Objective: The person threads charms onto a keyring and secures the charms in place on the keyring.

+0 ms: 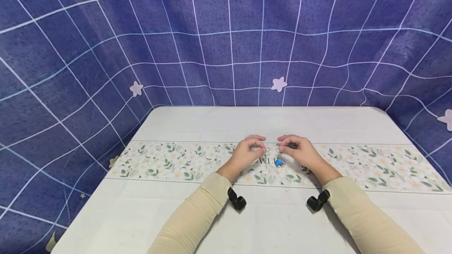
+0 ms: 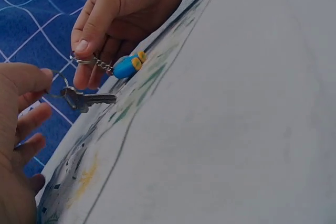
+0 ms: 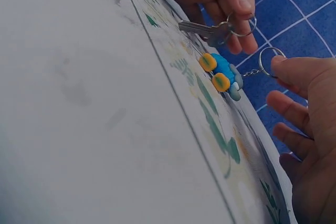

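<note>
Between thumb and finger, my left hand (image 1: 246,155) pinches a metal ring (image 2: 65,80) from which a silver key (image 2: 86,99) hangs. My right hand (image 1: 301,154) pinches another metal ring (image 3: 261,62) on a short chain (image 3: 252,72). At the chain's end dangles a small blue figure keychain (image 1: 279,163) with yellow feet and some grey parts (image 3: 224,74). Both hands are raised over the printed band of the cloth, facing each other with a small gap. The key and the keychain hang apart, each on its own ring.
A white tablecloth (image 1: 141,214) with a floral band (image 1: 197,162) covers the table. Behind it and to the left hangs a blue grid curtain (image 1: 212,46) with stars. Black wrist cameras (image 1: 237,200) are strapped on both sleeves.
</note>
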A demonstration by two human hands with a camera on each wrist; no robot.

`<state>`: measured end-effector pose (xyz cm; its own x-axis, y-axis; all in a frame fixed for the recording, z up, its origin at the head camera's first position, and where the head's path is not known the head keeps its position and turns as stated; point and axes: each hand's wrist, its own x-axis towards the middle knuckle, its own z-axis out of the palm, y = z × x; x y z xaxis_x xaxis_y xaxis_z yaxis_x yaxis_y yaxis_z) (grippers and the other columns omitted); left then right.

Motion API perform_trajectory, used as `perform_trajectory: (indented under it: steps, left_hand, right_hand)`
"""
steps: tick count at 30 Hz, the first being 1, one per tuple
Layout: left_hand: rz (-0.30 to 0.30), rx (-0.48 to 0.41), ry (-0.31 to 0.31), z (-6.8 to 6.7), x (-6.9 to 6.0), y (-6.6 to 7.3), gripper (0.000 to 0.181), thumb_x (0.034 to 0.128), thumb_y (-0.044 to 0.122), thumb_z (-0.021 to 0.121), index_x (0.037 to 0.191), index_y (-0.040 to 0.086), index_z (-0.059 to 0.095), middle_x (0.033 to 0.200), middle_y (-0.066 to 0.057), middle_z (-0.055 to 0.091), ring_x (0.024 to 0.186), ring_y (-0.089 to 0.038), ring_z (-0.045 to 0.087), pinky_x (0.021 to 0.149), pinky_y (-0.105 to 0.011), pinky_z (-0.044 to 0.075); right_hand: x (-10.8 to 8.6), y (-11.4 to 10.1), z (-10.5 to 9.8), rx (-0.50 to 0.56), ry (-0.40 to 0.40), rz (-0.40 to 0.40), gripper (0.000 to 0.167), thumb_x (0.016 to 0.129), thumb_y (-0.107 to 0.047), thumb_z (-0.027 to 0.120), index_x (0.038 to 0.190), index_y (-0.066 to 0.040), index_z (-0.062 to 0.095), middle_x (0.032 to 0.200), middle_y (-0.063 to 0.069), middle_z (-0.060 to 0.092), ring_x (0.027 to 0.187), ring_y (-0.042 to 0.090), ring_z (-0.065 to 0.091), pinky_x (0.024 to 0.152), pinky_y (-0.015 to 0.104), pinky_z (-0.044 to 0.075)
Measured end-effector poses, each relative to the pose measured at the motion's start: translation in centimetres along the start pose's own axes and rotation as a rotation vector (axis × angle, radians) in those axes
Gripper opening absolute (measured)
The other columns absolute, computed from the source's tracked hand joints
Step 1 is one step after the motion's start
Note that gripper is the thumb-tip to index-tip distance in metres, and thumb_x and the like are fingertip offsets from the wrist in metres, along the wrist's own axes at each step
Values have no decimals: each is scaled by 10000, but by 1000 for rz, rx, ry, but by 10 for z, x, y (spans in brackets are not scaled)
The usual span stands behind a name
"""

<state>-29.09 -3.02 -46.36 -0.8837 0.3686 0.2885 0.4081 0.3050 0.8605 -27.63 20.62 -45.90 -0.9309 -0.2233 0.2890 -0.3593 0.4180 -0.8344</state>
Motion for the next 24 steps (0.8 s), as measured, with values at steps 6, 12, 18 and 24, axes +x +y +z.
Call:
perform_trajectory:
  steps: [6, 12, 18, 24]
  left_hand:
    - [-19, -201, -59, -2, 0, 0, 122, 930, 160, 742, 918, 39, 727, 1286, 6, 670, 1263, -242, 579, 1078, -365, 421]
    - [-65, -390, -100, -3, -2, 0, 132, 940, 136, 722, 979, 10, 714, 1314, -12, 670, 1280, -239, 577, 1084, -379, 425]
    - [-90, -562, -93, -3, -2, 2, 31, 942, 69, 689, 931, 63, 717, 1279, -83, 692, 1266, -210, 595, 1108, -364, 402]
    - [-156, -706, -122, -5, -2, 6, 185, 966, 14, 629, 918, 166, 723, 1168, -33, 738, 1166, -195, 655, 1028, -338, 482]
  right_hand:
    - [0, -4, 0, 54, 24, -1, 69, 923, -80, 733, 918, -27, 690, 1226, 172, 691, 1228, 377, 587, 1099, 540, 386]
    - [-1, -9, 0, 135, 27, -6, 115, 944, -107, 716, 933, 2, 682, 1208, 188, 698, 1244, 359, 580, 1157, 518, 324]
    - [-2, -15, 1, 205, 44, 37, 179, 951, -128, 713, 966, 47, 677, 1220, 191, 695, 1123, 110, 649, 997, 234, 474]
    - [-2, -20, 1, 360, 36, 60, 215, 962, -130, 698, 1003, 77, 658, 1165, 107, 733, 1068, 50, 663, 954, 180, 483]
